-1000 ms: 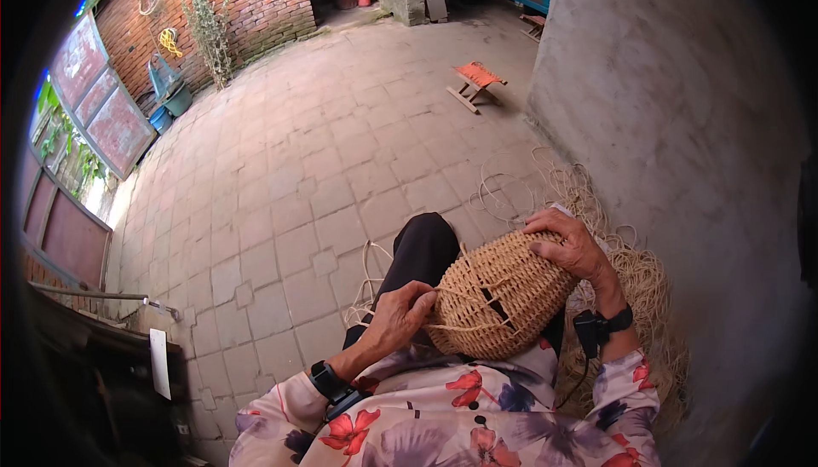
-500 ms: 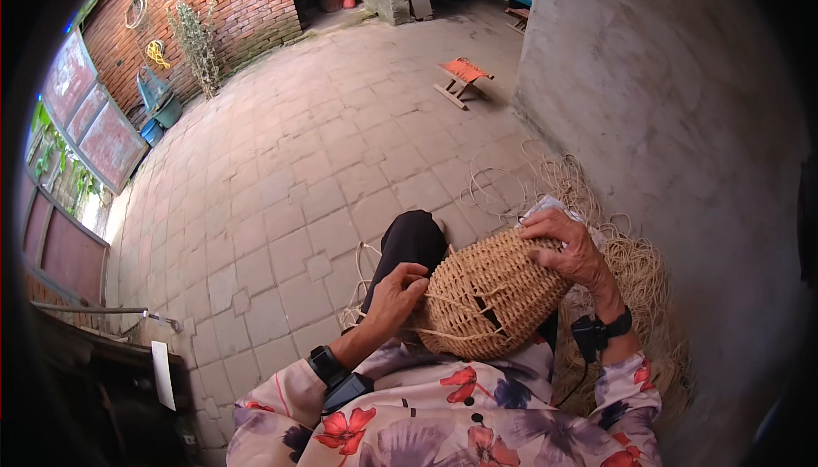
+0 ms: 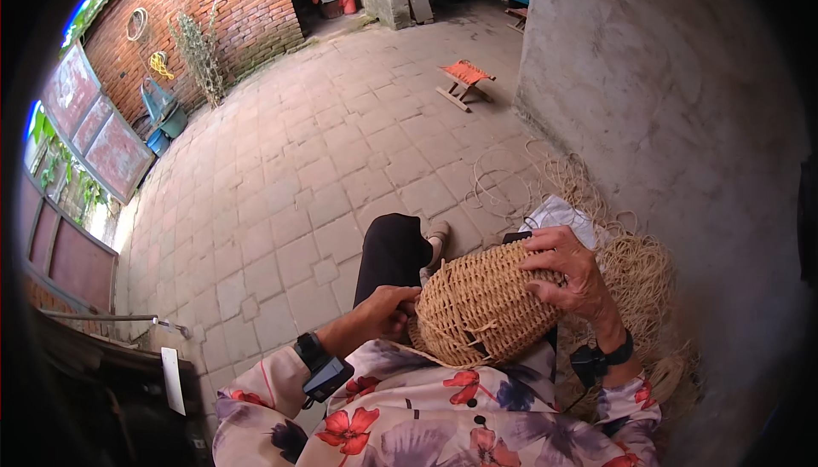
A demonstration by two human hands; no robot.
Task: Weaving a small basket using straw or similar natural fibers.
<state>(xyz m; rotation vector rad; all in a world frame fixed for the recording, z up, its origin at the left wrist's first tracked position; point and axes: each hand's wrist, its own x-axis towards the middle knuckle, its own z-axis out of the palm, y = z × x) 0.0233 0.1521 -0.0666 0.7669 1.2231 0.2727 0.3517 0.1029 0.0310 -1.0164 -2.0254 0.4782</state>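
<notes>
A woven straw-cord basket lies on its side across my lap, its rounded, ribbed wall facing up. A dark slit and a few loose cord ends show low on that wall. My right hand is wrapped over the basket's right end, thumb and fingers spread around it. At the left end my left hand is closed, its fingers curled against the weave; what they pinch is hidden. Along the basket's lower left edge runs a loose cord, close below my left hand.
A tangled heap of straw cord lies right of my legs against a grey wall, beside a white bag. Farther off stands a folding stool with an orange seat. A metal gate is at the left.
The basket has rolled slightly on my lap, its slit now lower and narrower. My left hand has moved a little down and left, curling in tighter. My right hand still grips the right end.
</notes>
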